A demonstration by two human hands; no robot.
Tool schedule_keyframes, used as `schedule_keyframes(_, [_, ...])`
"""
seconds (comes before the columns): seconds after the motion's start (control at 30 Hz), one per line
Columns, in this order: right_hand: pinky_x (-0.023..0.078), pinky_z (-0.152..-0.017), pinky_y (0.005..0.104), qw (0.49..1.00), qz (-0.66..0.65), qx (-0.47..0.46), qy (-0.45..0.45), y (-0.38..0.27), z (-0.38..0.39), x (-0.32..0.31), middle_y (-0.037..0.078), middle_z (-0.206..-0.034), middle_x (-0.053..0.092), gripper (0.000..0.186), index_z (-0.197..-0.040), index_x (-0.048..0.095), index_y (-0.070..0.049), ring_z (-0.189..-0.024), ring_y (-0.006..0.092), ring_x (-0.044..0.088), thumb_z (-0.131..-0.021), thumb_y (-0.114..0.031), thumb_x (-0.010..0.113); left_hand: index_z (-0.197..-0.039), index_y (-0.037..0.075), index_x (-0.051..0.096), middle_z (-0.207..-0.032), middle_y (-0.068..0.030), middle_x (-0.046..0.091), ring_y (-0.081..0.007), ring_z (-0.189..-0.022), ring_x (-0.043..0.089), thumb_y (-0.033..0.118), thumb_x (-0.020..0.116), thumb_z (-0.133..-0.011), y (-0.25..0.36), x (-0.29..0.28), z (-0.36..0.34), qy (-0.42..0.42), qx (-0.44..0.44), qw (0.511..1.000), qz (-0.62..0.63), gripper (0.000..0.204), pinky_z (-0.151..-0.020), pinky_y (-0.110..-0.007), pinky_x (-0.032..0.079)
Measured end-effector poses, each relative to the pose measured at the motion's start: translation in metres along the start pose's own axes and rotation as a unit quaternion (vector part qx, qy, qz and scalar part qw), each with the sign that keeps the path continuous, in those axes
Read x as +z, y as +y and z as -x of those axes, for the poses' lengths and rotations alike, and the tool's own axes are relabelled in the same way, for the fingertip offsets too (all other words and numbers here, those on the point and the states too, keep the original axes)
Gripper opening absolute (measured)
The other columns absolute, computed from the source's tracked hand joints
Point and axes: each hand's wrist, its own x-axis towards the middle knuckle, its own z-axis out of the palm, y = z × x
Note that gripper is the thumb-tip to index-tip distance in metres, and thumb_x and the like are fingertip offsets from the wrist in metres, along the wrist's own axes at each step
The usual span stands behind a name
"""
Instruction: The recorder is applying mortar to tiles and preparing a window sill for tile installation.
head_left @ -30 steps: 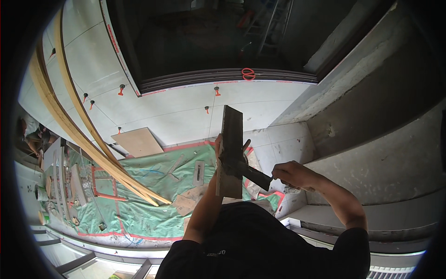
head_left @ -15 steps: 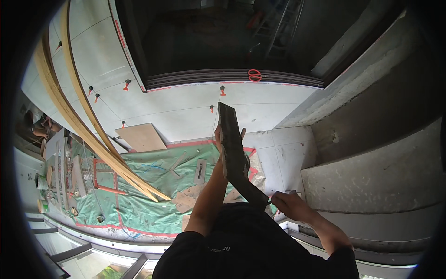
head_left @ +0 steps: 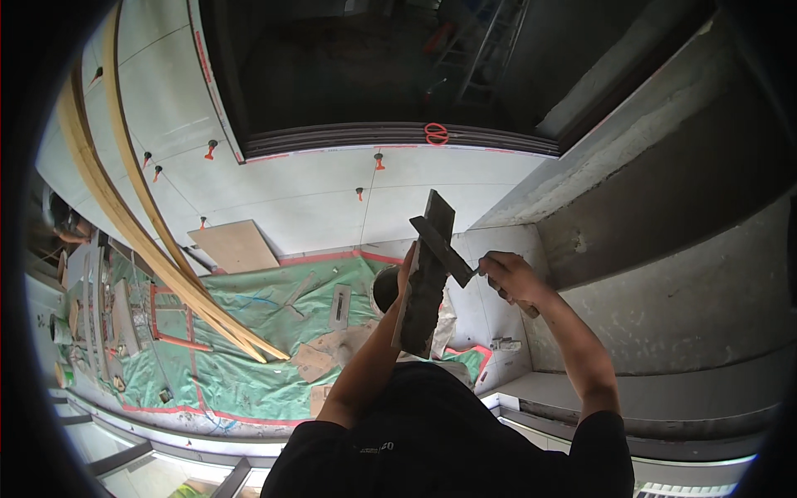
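A long, narrow tile strip [head_left: 422, 307] is held up in front of my body, its face spread with dark grey mortar. My left hand [head_left: 406, 270] is closed on it from the left side and underneath, with most of the fingers hidden behind it. In my right hand [head_left: 510, 279] is a trowel, fingers wrapped round its handle. The flat dark trowel blade [head_left: 442, 251] lies slantwise across the far part of the strip, over the mortar. I cannot tell how firmly the blade touches.
A dark bucket [head_left: 385, 289] stands beyond my left forearm. Green sheeting [head_left: 257, 373] covers the floor, with a flat trowel [head_left: 339, 307] and cardboard [head_left: 314, 362] on it. Long wooden boards [head_left: 158, 249] cross the left side. A beige tile [head_left: 237, 249] leans against the white wall. Another person [head_left: 70, 224] is far left.
The trowel has swung from the strip's near end up across its far part, with my right hand moving away from my body. The strip has tilted, and the bucket has come into sight.
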Motion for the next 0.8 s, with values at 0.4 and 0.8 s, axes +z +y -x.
schedule_keyframes(0.4, [0.054, -0.074, 0.0382, 0.984, 0.04, -0.03, -0.169, -0.026, 0.094, 0.123, 0.01, -0.082, 0.067, 0.03, -0.118, 0.07, -0.002, -0.076, 0.0181, 0.065, -0.118, -0.029, 0.058, -0.133, 0.023, 0.073, -0.105, 0.0019, 0.079, -0.0151, -0.097, 0.075, 0.059, 0.051, -0.115, 0.008, 0.022, 0.023, 0.192, 0.064, 0.978, -0.05, 0.046, -0.124, -0.062, 0.046])
schedule_keyframes(0.8, [0.051, -0.066, 0.0389, 0.99, 0.053, -0.128, 0.016, 0.055, 0.145, 0.077, 0.008, -0.073, 0.064, 0.023, -0.115, 0.074, -0.003, -0.067, 0.0162, 0.059, -0.116, -0.023, 0.063, -0.143, 0.025, 0.069, -0.139, 0.0059, 0.075, -0.0121, -0.123, 0.072, 0.055, 0.058, -0.108, 0.05, 0.016, -0.035, 0.124, 0.116, 0.982, -0.078, 0.047, -0.128, -0.057, 0.045])
